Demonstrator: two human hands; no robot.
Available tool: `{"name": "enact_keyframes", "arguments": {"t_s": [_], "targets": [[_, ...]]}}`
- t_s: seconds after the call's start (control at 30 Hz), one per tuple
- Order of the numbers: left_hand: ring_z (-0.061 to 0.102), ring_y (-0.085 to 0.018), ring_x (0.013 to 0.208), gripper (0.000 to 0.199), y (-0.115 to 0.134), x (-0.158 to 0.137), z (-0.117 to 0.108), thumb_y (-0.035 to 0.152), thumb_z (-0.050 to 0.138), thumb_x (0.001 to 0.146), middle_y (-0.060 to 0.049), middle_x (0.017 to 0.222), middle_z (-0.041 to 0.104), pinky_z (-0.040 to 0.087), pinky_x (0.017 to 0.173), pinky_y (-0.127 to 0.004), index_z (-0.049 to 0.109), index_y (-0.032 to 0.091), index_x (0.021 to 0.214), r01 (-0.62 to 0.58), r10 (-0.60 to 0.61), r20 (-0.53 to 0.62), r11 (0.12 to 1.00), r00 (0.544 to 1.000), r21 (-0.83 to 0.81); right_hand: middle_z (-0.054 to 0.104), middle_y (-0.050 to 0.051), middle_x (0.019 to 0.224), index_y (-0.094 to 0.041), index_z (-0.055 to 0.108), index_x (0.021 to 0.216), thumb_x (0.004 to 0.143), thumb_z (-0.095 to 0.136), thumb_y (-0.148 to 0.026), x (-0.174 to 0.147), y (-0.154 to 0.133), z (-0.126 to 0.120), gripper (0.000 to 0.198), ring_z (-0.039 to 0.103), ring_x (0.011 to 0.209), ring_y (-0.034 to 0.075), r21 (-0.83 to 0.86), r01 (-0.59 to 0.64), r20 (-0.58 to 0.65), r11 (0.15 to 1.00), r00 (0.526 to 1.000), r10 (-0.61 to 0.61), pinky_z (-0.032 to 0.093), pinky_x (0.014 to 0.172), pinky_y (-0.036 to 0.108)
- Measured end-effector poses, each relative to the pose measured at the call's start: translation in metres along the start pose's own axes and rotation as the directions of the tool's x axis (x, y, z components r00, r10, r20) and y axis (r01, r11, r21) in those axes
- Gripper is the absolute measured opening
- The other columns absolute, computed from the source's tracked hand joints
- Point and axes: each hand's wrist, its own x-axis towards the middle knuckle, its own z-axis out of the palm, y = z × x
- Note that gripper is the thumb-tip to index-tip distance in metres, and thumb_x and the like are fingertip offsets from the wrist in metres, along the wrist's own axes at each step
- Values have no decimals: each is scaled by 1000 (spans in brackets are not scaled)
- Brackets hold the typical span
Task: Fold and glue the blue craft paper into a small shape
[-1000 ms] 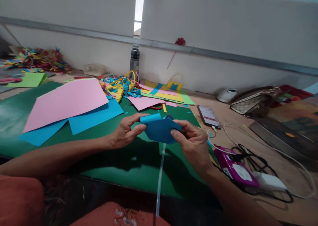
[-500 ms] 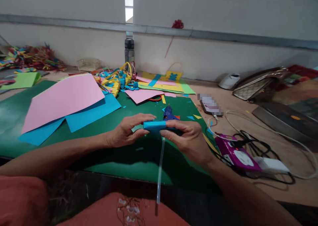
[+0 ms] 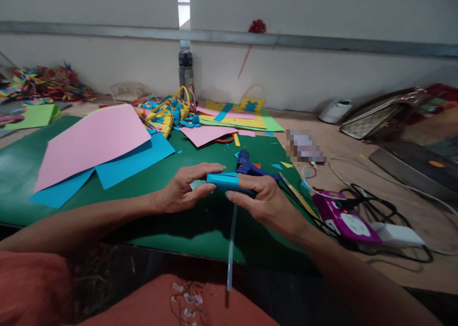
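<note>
Between my two hands a folded piece of blue paper (image 3: 222, 179) is held level above the green mat (image 3: 157, 228). My left hand (image 3: 189, 186) pinches its left end between thumb and fingers. My right hand (image 3: 263, 194) grips the right end, thumb below and fingers over the top. Just behind the paper lies a blue glue gun (image 3: 244, 160), partly hidden by my right hand. A clear glue stick (image 3: 232, 254) slants down below the paper past the mat's front edge; its upper end is hidden.
Pink paper (image 3: 96, 140) overlaps blue sheets (image 3: 134, 166) on the left. Behind are small yellow and blue paper baskets (image 3: 166, 118) and stacked coloured sheets (image 3: 246, 120). To the right are a phone (image 3: 306, 145), a purple power strip (image 3: 345, 221) with cables, and a bag (image 3: 379, 116).
My right hand has shifted slightly left and down along the blue paper, so more of the glue gun shows. The left hand keeps its hold. The view has moved a little.
</note>
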Motion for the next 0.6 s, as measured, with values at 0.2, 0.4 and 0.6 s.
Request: {"name": "enact_keyframes", "arguments": {"t_s": [0.2,0.4,0.6], "targets": [[57,-20,111,37,3,0,1,23,52,85,-12,118,62,46,95,-35,53,18,122,-23,23,-4,999,1000,-45,68,1,86,-20,69,101,83,52,-19,2,0,-7,25,58,78,15,-33,104,148,994,984,-98,46,83,33],[54,-22,115,39,3,1,-1,25,53,85,-12,121,60,44,97,-40,53,19,123,-6,8,22,998,1000,-68,67,2,97,-22,64,110,85,49,-17,3,1,-13,30,57,90,15,-110,193,232,975,959,-164,43,89,34],[54,-22,115,40,0,3,-3,25,57,83,-13,122,59,43,97,-42,54,20,122,-20,20,16,999,1000,-49,66,1,90,-22,67,102,85,51,-19,1,4,-13,23,57,86,15,-68,171,203,983,967,-154,45,84,33]]}}
